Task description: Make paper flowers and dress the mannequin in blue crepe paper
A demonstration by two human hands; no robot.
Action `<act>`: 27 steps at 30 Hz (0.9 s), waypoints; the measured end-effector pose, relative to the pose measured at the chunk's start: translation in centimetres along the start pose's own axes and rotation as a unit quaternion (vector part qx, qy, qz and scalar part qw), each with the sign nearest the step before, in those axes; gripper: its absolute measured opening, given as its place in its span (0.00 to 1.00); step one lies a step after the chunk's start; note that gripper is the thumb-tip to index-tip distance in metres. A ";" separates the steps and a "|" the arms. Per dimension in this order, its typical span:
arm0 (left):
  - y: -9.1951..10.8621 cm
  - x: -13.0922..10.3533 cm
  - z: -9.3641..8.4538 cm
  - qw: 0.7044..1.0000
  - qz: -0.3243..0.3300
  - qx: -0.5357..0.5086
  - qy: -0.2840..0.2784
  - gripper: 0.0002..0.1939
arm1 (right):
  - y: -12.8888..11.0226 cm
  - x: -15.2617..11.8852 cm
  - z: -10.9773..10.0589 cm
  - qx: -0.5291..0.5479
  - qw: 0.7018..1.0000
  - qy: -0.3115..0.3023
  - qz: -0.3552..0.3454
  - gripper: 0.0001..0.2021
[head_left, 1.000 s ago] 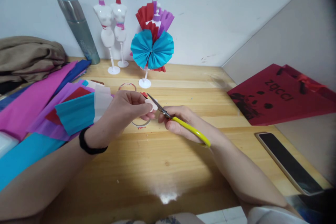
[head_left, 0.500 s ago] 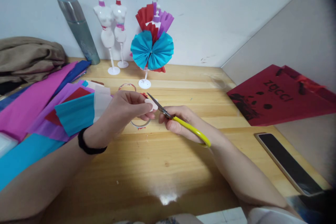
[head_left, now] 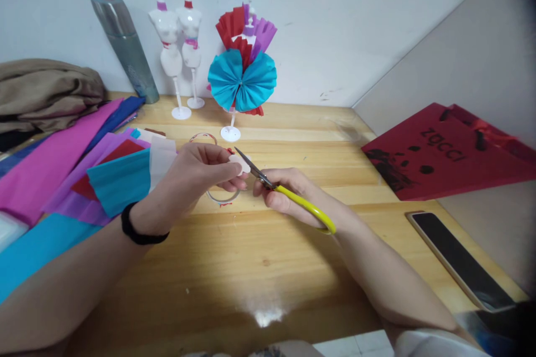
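Above the glossy, grained wooden table (head_left: 268, 268), the left hand (head_left: 201, 170) pinches a small, round-edged white piece (head_left: 245, 169) just beside the tapered metal blades (head_left: 252, 167) of yellow-handled scissors (head_left: 304, 205), which the right hand (head_left: 299, 181) clasps.

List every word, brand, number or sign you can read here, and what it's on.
"zgcci", on the red paper bag; the second letter may be an "a".
Faint marks on the thermos flask: too blurred to read.
No lettering can be made out on the yellow-handled scissors.
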State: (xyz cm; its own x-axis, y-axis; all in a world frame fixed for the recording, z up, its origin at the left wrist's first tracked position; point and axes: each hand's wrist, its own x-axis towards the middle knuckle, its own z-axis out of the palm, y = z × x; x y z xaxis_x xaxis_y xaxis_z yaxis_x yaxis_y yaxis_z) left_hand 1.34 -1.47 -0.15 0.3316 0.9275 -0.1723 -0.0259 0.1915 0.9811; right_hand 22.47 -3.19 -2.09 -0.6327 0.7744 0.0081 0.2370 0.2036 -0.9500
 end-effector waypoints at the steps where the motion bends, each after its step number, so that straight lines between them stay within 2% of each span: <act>1: 0.0 0.0 0.0 1.000 -0.002 0.002 0.000 0.09 | -0.1 0.0 0.0 -0.001 1.000 -0.001 0.005 0.25; 11: 0.2 0.1 -0.2 1.000 -0.014 -0.002 -0.006 0.06 | 0.0 0.2 -0.1 0.008 1.000 -0.006 0.007 0.28; 18: 0.3 0.1 -0.2 1.000 -0.021 -0.002 0.001 0.07 | -0.1 0.2 0.0 0.016 1.000 0.004 0.024 0.29; 27: 0.1 0.2 -0.4 1.000 -0.023 -0.020 -0.006 0.06 | 0.3 0.3 0.0 0.027 1.000 0.008 0.010 0.28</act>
State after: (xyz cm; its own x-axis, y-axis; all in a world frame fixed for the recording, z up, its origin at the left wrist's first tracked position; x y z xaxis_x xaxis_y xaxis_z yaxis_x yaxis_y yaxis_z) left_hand 1.05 -1.19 -0.07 0.3443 0.9135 -0.2167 -0.0476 0.2475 0.9677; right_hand 22.36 -2.89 -2.37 -0.6168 0.7871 -0.0062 0.2086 0.1559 -0.9655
